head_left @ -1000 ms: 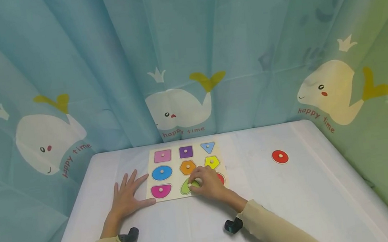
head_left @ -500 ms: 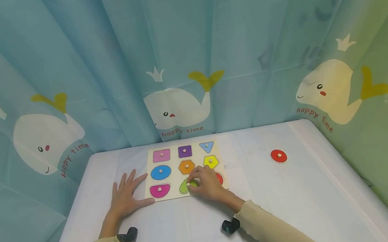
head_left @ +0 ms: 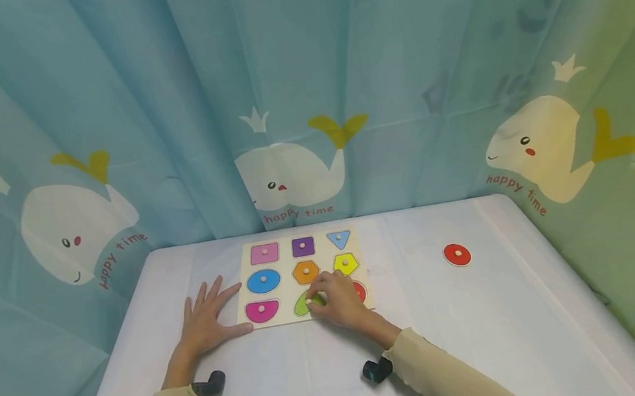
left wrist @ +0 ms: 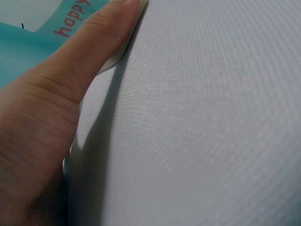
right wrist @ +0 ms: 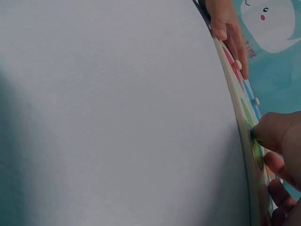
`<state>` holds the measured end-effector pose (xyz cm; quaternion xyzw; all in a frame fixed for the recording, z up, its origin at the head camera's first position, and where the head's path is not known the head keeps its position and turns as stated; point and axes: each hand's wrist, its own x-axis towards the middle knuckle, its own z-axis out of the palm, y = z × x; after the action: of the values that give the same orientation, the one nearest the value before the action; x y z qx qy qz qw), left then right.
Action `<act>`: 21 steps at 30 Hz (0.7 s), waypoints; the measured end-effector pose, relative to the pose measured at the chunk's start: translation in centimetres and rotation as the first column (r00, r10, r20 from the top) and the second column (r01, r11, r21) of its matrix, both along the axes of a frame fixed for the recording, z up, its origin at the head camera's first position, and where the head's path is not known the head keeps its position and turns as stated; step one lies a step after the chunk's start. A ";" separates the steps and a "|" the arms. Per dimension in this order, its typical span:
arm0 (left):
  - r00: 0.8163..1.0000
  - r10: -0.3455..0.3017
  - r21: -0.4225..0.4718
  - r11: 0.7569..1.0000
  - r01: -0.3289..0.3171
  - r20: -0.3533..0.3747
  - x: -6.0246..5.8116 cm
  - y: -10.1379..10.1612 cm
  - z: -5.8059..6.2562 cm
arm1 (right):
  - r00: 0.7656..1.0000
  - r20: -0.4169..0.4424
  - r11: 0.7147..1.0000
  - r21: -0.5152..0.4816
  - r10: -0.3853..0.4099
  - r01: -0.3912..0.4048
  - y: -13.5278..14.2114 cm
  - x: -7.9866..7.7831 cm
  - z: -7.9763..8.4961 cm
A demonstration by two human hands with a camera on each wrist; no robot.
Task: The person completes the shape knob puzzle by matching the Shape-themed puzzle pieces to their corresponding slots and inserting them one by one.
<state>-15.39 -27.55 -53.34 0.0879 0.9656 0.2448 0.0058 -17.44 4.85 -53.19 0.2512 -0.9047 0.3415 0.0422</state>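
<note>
A cream puzzle board (head_left: 287, 296) with colourful knobbed shapes lies near the table's far side. My right hand (head_left: 339, 299) pinches the knob of a green puzzle piece (head_left: 317, 300) at the green spot in the front row. Whether that piece lies flush is hard to tell, as my fingers cover part of it. My left hand (head_left: 202, 323) has its fingers spread at the board's left side, with the thumb touching the front left corner. In the left wrist view the thumb (left wrist: 96, 40) rests on the board's corner. The right wrist view shows the right hand (right wrist: 284, 146) over the green shape.
A loose red round piece (head_left: 456, 254) with a knob lies on the white table (head_left: 518, 306) to the right. A red shape (head_left: 359, 291) on the board is partly behind my right hand. A blue whale-print curtain (head_left: 398, 84) hangs behind the table.
Both hands keep their places, the right one still at the green piece's knob. Only the head view has shifted slightly.
</note>
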 end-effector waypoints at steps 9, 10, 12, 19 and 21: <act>1.000 0.009 -0.011 1.000 -0.009 0.009 0.0 0.1 0.3 | 1.000 0.010 1.000 -0.026 -0.005 0.005 -0.1 -0.1 0.1; 1.000 0.009 -0.010 1.000 -0.009 0.010 0.0 0.1 0.4 | 1.000 0.006 1.000 -0.030 -0.005 0.005 -0.1 -0.1 0.1; 1.000 0.011 -0.010 1.000 -0.011 0.012 0.0 0.0 0.5 | 1.000 -0.002 0.999 -0.038 -0.001 0.001 0.0 -0.1 0.0; 1.000 0.008 -0.013 1.000 -0.008 -0.001 -0.1 0.0 -0.1 | 0.999 -0.008 0.998 -0.023 0.051 -0.051 0.5 -0.3 0.1; 1.000 0.008 -0.011 1.000 -0.008 0.000 0.0 -0.1 -0.3 | 0.996 0.007 0.996 -0.021 0.088 -0.088 0.9 -0.4 0.2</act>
<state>-15.42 -27.61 -53.59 0.0839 0.9673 0.2394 0.0055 -17.83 5.78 -53.01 0.2889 -0.8894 0.3533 0.0260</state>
